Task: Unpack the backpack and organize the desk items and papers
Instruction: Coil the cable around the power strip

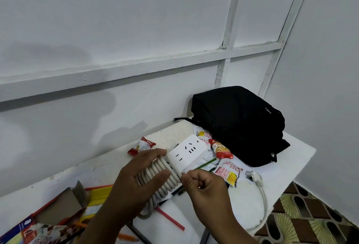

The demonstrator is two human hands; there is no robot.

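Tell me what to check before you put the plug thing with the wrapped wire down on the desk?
1. Left hand grips the coiled cord: ok.
2. Right hand pinches the cord beside the power strip: ok.
3. Cord fully wound: not ok, a loose length hangs off the desk edge, plug lying free.
4. Bare landing spot: not ok, snack packets and pencils lie underneath.
5. Backpack emptied: cannot tell.
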